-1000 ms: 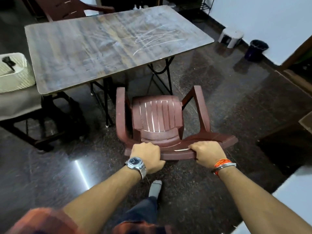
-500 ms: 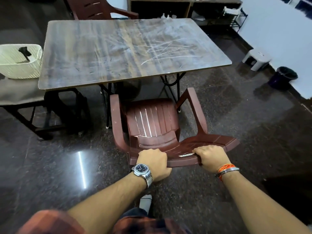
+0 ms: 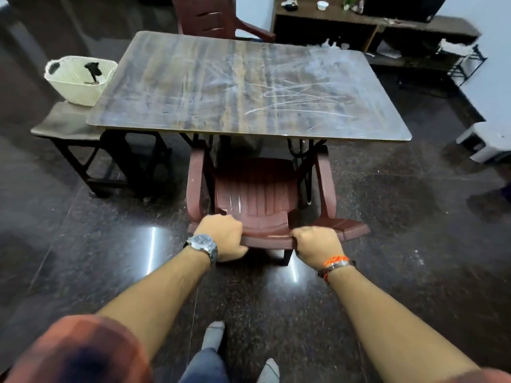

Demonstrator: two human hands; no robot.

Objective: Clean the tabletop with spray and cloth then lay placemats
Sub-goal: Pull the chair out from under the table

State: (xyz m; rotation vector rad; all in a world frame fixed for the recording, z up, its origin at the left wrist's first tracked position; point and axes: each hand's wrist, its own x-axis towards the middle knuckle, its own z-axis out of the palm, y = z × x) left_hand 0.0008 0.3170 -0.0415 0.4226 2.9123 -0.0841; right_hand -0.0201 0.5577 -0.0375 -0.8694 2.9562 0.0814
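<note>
A wood-grain table with white scribble marks on its right half stands ahead. A maroon plastic chair stands with its seat partly under the table's near edge. My left hand grips the top of the chair's backrest on the left. My right hand grips the same backrest on the right. A white woven basket with a dark spray trigger showing inside sits on a low bench at the table's left. No cloth or placemats are visible.
The low bench abuts the table's left side. A second maroon chair stands at the far side. A dark shelf unit lines the back wall. A white stool sits on the floor at right.
I have pushed the chair forward with both hands; its seat now goes under the table edge. The view has swung to face the table squarely.
</note>
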